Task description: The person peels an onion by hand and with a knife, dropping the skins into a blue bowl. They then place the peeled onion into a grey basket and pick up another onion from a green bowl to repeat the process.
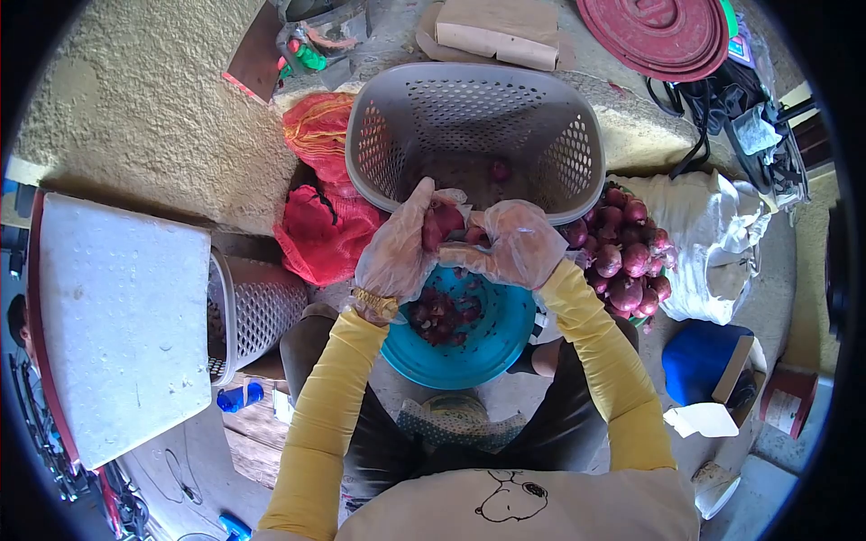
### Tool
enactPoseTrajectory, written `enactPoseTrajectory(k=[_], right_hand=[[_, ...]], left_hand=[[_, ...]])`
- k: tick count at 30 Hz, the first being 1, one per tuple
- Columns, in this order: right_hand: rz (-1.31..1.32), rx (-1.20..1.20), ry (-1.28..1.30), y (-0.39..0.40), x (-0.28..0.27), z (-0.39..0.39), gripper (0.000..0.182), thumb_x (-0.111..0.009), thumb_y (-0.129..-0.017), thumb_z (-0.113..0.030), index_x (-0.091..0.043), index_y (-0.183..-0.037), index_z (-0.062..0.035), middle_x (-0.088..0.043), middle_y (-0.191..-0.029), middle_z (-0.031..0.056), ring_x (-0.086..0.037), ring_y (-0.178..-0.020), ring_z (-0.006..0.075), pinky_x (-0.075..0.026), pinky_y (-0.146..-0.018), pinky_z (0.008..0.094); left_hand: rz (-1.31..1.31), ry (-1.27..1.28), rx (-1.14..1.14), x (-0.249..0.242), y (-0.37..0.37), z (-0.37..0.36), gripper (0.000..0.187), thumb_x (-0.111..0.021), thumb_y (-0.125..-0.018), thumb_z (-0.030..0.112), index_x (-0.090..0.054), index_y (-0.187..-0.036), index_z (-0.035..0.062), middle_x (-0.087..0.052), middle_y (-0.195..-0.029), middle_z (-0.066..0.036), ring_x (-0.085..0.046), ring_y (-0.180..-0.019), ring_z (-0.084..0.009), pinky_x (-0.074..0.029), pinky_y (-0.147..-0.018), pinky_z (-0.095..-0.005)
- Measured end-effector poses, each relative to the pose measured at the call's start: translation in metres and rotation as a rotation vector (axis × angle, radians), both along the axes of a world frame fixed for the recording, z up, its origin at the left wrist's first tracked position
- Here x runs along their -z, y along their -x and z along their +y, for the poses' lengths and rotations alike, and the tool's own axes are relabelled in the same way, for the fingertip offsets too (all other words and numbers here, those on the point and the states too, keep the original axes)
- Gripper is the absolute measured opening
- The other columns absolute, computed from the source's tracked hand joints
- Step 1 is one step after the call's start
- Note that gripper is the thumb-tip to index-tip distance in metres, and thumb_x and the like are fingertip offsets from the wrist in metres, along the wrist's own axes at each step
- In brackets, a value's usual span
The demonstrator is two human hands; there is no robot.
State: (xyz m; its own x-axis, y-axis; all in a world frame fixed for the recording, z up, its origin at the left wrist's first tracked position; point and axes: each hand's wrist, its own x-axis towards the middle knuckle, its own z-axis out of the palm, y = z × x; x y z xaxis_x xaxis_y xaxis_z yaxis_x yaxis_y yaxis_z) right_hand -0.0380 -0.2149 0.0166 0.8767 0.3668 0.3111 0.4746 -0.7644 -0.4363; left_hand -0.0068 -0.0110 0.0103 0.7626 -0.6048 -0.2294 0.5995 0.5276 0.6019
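My left hand (pixel 394 245), in a clear plastic glove, is closed around a red onion (pixel 440 223). Close beside it, my right hand (pixel 523 242), gloved the same way, has its fingers curled round a small purple-red onion piece (pixel 476 237), mostly hidden by the glove. Both hands meet above the near rim of a teal basin (pixel 460 361). Loose onion skins (pixel 442 316) lie in that basin. Just beyond my hands stands a grey perforated basket (pixel 474 77), with a single red onion (pixel 500 169) on its floor.
Right of the basket is a heap of red onions (pixel 631 257) beside a white sack (pixel 717 248). Red mesh bags (pixel 325 225) lie to the left. A white foam board (pixel 122 325) and another perforated basket (pixel 262 311) stand farther left. A blue container (pixel 704 356) sits at right.
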Motion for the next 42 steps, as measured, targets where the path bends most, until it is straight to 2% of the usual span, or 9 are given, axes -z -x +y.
enactPoseTrajectory(k=[9,12,14,24,27,30,35,38,42], right_hand=[[-0.095,-0.11,0.06,0.008,0.004,0.004,0.056,-0.077,-0.078,-0.067,-0.075,-0.084,-0.0114,-0.065,-0.065,0.0105,-0.067,-0.066,0.0327,-0.051,-0.062,0.044],[0.125,-0.196,0.101,0.012,0.004,0.007,0.058,-0.076,-0.077,-0.07,-0.075,-0.082,-0.0115,-0.065,-0.065,0.011,-0.067,-0.066,0.0332,-0.051,-0.062,0.044],[0.205,-0.256,0.183,0.013,0.004,0.007,0.06,-0.067,-0.085,-0.072,-0.072,-0.082,-0.012,-0.068,-0.074,0.0092,-0.069,-0.075,0.0338,-0.053,-0.068,0.0458],[0.129,-0.238,0.166,0.01,0.009,0.005,0.061,-0.073,-0.079,-0.072,-0.073,-0.093,-0.0117,-0.071,-0.078,0.0079,-0.07,-0.075,0.033,-0.053,-0.07,0.0439],[0.142,-0.204,0.052,0.009,-0.013,0.01,0.06,-0.081,-0.072,-0.07,-0.072,-0.079,-0.0109,-0.067,-0.07,0.0112,-0.068,-0.069,0.0332,-0.05,-0.062,0.044],[0.039,0.029,-0.029,0.008,-0.019,0.013,0.065,-0.081,-0.069,-0.071,-0.073,-0.082,-0.0083,-0.066,-0.069,0.0134,-0.068,-0.069,0.0352,-0.051,-0.062,0.0443],[0.17,0.179,-0.067,0.0,-0.016,0.01,0.08,-0.081,-0.067,-0.075,-0.072,-0.089,0.0014,-0.068,-0.075,0.0204,-0.069,-0.074,0.0389,-0.054,-0.066,0.0448],[0.235,0.19,-0.069,0.001,-0.022,0.01,0.068,-0.082,-0.072,-0.07,-0.074,-0.095,-0.0059,-0.072,-0.082,0.0162,-0.071,-0.081,0.0373,-0.055,-0.073,0.0456],[0.308,0.241,-0.081,0.0,-0.026,0.012,0.071,-0.081,-0.073,-0.071,-0.073,-0.095,-0.0044,-0.072,-0.084,0.0178,-0.071,-0.082,0.0376,-0.055,-0.075,0.0457]], left_hand=[[0.064,-0.18,-0.146,0.017,-0.002,0.003,0.05,-0.047,-0.111,0.044,-0.063,-0.122,-0.0021,-0.067,-0.111,-0.014,-0.068,-0.096,-0.0264,-0.06,-0.094,-0.0399],[-0.351,-0.484,-0.347,0.044,-0.005,0.006,0.051,-0.047,-0.11,0.045,-0.062,-0.126,-0.0007,-0.067,-0.114,-0.015,-0.069,-0.1,-0.0293,-0.058,-0.095,-0.0438],[0.088,-0.182,-0.235,0.013,-0.005,0.011,0.055,-0.048,-0.109,0.048,-0.061,-0.129,-0.0015,-0.067,-0.119,-0.017,-0.069,-0.106,-0.033,-0.056,-0.096,-0.048],[0.256,0.019,-0.152,0.008,-0.006,0.017,0.057,-0.049,-0.109,0.047,-0.057,-0.135,-0.0032,-0.066,-0.122,-0.02,-0.067,-0.111,-0.0375,-0.055,-0.099,-0.0518],[0.231,0.067,-0.133,0.01,-0.006,0.017,0.052,-0.049,-0.11,0.042,-0.057,-0.134,-0.0034,-0.065,-0.121,-0.018,-0.066,-0.112,-0.0349,-0.056,-0.098,-0.0507],[0.118,0.06,-0.17,0.009,-0.001,0.008,0.046,-0.047,-0.111,0.035,-0.057,-0.133,-0.0035,-0.064,-0.12,-0.016,-0.066,-0.111,-0.03,-0.059,-0.097,-0.046],[-0.447,-0.486,-0.204,0.023,0.003,0.005,0.042,-0.046,-0.112,0.028,-0.055,-0.137,-0.0045,-0.063,-0.12,-0.014,-0.066,-0.111,-0.0251,-0.06,-0.095,-0.0401],[-0.648,-0.65,-0.115,0.007,0.004,0.008,0.041,-0.046,-0.112,0.025,-0.054,-0.14,-0.0036,-0.061,-0.124,-0.013,-0.063,-0.112,-0.0226,-0.058,-0.096,-0.0367],[-0.561,-0.31,-0.175,0.011,0.009,0.004,0.039,-0.048,-0.111,0.023,-0.054,-0.141,-0.0021,-0.058,-0.128,-0.01,-0.061,-0.109,-0.0198,-0.055,-0.098,-0.0331]])
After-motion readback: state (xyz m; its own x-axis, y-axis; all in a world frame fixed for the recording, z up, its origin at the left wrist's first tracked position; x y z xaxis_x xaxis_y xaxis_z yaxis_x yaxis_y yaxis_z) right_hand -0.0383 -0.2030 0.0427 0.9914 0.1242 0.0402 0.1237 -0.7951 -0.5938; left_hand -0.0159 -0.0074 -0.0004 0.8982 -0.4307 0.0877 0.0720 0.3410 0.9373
